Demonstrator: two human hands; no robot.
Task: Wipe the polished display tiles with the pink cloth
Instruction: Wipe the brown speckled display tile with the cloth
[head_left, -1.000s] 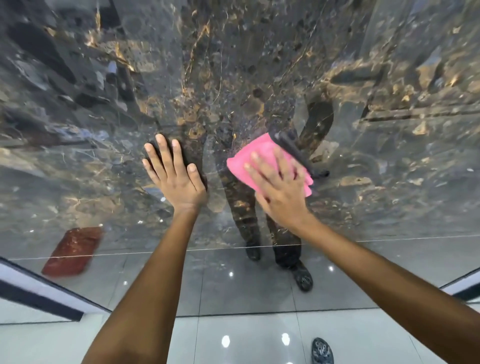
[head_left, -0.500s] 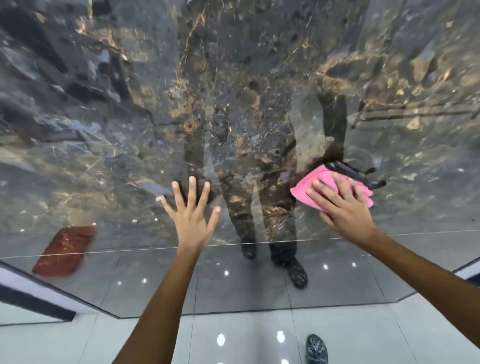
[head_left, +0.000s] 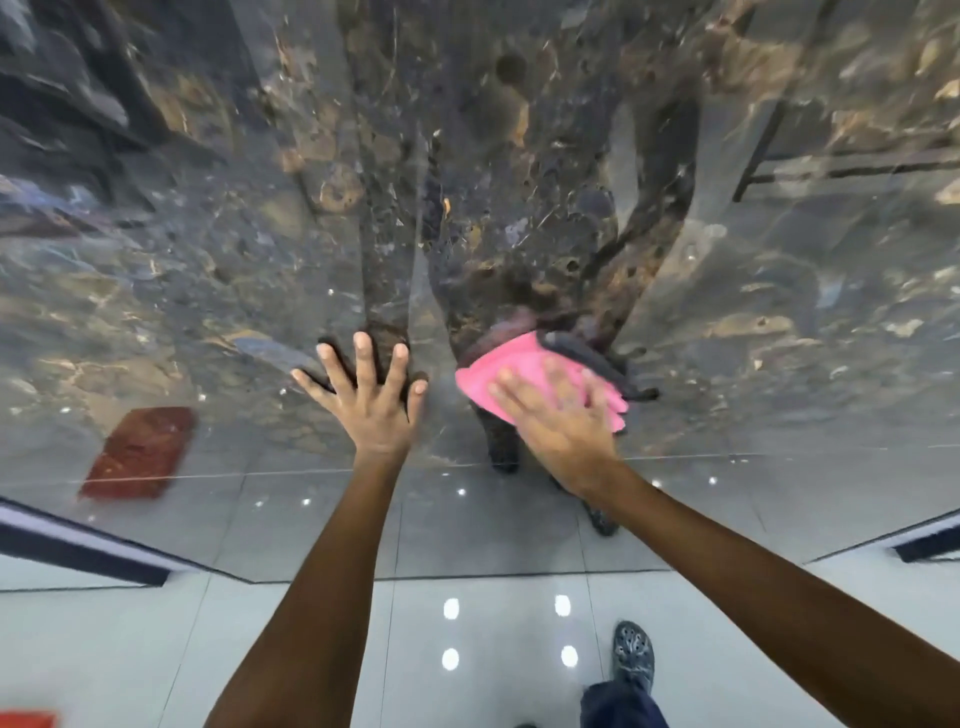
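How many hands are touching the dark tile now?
2. The left hand lies flat on the dark tile with spread fingers; the right hand presses the pink cloth against it, beside the left.

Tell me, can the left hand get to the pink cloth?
Probably yes. The left hand lies flat on the tile beside the cloth, nothing between them, though the right hand covers much of it.
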